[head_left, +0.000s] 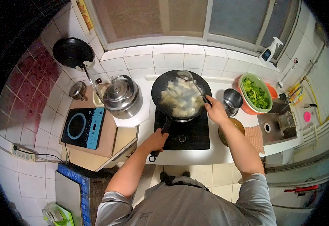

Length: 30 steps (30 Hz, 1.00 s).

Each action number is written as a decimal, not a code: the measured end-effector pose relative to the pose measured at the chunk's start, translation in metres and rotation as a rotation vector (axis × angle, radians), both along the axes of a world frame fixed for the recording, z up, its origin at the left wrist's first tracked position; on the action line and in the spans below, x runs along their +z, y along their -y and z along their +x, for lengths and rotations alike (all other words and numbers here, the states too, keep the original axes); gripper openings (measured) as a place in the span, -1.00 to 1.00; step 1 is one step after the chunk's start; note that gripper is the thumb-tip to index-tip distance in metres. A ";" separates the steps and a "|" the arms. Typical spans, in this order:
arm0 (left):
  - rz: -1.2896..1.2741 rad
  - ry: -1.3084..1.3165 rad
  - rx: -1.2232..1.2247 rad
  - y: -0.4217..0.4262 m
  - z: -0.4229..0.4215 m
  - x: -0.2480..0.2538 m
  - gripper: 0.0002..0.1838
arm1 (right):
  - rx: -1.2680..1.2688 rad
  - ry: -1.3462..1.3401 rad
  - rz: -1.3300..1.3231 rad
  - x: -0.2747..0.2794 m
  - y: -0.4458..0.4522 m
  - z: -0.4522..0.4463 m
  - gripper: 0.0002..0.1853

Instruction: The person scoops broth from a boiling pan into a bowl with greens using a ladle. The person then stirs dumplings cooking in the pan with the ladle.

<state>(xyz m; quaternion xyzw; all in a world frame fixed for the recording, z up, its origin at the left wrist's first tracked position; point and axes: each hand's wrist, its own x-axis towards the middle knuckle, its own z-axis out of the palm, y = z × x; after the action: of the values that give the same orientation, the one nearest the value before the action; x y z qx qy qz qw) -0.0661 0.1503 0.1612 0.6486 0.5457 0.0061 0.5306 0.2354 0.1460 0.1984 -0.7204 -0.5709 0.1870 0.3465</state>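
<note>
A black wok (pixel 160 106) rests on the black cooktop (pixel 190 141), with pale, steaming food (pixel 181 96) in it. My left hand (pixel 158 140) is closed round the wok's long black handle, below the pan. Near the wok's right rim, my right hand (pixel 216 110) grips the black handle of a metal ladle (pixel 185 75). The ladle's bowl lies at the far side of the wok, at the edge of the food. Just right of my right hand stands a metal pot (pixel 232 98), and a brownish round lid or plate (pixel 238 124) is partly hidden under my right forearm.
Left of the wok stands a steel kettle (pixel 122 98), then an induction cooker (pixel 82 128). A frying pan (pixel 72 52) hangs on the wall. To the right are a basin of greens (pixel 255 92), a cloth (pixel 254 137) and a sink (pixel 273 132). A spray bottle (pixel 270 49) stands on the sill.
</note>
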 end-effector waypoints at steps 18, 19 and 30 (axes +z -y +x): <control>0.027 -0.055 -0.045 0.003 0.003 0.017 -0.50 | -0.024 -0.594 -0.311 -0.009 -0.039 0.001 -0.51; 0.028 -0.066 -0.047 0.004 0.003 0.019 -0.50 | -0.019 -0.616 -0.315 -0.008 -0.037 0.001 -0.50; -0.058 -0.052 -0.010 0.003 0.003 0.018 -0.60 | 0.080 -0.582 -0.352 0.013 0.019 0.007 -0.51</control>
<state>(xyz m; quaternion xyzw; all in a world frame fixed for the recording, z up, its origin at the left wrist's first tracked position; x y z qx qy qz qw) -0.0628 0.1475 0.1794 0.6355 0.5561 -0.0289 0.5348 0.2420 0.1272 0.2113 -0.6625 -0.4350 0.4937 0.3578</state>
